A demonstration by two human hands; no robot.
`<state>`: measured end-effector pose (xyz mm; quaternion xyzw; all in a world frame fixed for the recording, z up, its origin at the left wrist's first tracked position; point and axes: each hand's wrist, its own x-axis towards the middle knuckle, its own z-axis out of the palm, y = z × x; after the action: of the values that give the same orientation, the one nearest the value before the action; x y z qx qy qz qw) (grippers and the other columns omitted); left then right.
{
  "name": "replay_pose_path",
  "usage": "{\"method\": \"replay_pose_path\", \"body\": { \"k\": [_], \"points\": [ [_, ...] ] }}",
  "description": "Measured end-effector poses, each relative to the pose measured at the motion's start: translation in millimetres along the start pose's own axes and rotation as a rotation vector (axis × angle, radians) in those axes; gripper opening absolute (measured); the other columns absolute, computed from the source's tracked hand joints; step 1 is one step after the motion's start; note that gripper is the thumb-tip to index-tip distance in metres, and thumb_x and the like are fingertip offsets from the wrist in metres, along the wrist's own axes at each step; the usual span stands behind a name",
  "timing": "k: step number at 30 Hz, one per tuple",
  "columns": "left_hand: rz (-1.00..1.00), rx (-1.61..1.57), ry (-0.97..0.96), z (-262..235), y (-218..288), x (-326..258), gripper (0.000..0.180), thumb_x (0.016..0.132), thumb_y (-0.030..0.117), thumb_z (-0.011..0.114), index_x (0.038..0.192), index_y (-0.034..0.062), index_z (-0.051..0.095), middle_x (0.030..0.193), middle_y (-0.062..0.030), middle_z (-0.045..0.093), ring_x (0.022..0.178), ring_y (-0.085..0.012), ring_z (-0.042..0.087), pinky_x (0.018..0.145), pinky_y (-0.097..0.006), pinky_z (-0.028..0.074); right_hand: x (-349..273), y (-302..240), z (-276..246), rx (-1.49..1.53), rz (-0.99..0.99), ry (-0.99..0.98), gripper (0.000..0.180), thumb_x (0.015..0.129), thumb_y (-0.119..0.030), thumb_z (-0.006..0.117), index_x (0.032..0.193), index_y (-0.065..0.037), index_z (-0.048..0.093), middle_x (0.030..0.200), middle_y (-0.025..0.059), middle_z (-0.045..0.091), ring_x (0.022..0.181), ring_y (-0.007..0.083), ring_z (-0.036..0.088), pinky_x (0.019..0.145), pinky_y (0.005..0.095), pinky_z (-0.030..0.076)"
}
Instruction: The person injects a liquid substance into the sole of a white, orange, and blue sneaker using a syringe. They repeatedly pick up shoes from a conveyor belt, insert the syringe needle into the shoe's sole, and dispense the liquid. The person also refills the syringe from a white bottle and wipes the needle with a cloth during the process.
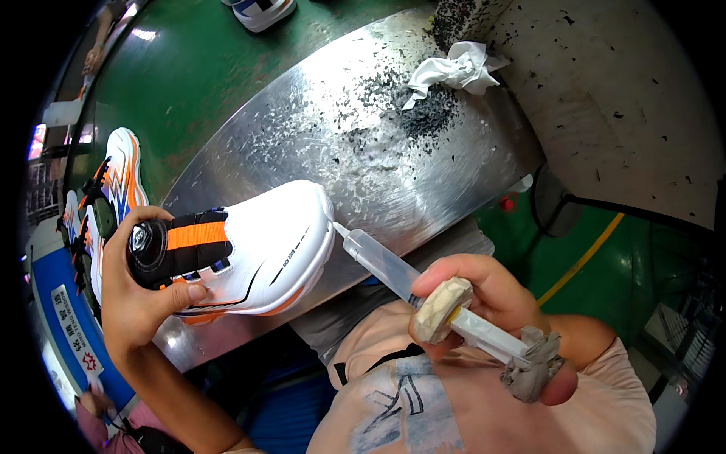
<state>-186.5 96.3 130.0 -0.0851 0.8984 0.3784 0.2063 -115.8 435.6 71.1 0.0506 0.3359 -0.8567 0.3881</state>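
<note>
My left hand (132,306) is wrapped round the ankle end of a white sneaker (276,242) with an orange and black tongue, a round dial and an orange-edged sole. The sneaker is held above the metal table, its toe pointing right. In my right hand (491,291) is a clear plastic syringe (382,265), tilted, its narrow tip meeting the seam between upper and sole at the toe. Pale padding (442,310) surrounds the syringe's flange, and a grey wad (532,363) covers the plunger end near my thumb. What the barrel contains is hard to make out.
A scratched metal table (287,121) carries black scraps and a crumpled white cloth (457,68). More sneakers (125,163) stand at the left; another (261,11) is at the top edge. A pale panel (612,98) rises at the right. Someone's pink sleeve (91,424) shows lower left.
</note>
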Motion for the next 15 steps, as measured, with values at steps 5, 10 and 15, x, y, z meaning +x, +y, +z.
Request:
{"method": "replay_pose_path", "body": {
  "k": [5,10,15],
  "points": [
    [0.09,0.003,0.015,-1.8,-3.8,3.5,0.069,0.049,0.015,0.088,0.107,-0.0001,0.054,0.086,-0.0037,0.064,0.078,-0.0095,0.062,0.074,-0.021,0.049,-4.2,-18.3,-6.8,0.006,-0.07,0.001,0.084,0.076,-0.037,0.07,0.141,-0.002,0.03,0.104,0.0134,0.054,0.085,0.0124,0.054,0.067,0.0189,0.043],
    [0.071,-0.023,0.018,-2.5,1.6,1.4,0.07,0.048,0.013,0.089,0.107,-0.0004,0.054,0.086,-0.0043,0.064,0.078,-0.0105,0.062,0.073,-0.023,0.051,8.5,-38.8,-23.1,0.053,-0.202,-0.025,0.077,0.08,-0.027,0.072,0.141,-0.003,0.031,0.103,0.014,0.055,0.084,0.013,0.055,0.066,0.0187,0.044],
    [0.156,0.14,0.171,23.8,8.1,-22.6,0.066,0.05,0.016,0.09,0.103,-0.0007,0.056,0.083,-0.0026,0.061,0.077,-0.0106,0.06,0.071,-0.023,0.048,27.7,-15.8,-39.3,-0.262,-0.379,-0.082,0.117,0.054,-0.042,0.09,0.144,-0.003,0.025,0.111,0.0111,0.051,0.096,0.0133,0.052,0.082,0.0221,0.043]
  ]
}}
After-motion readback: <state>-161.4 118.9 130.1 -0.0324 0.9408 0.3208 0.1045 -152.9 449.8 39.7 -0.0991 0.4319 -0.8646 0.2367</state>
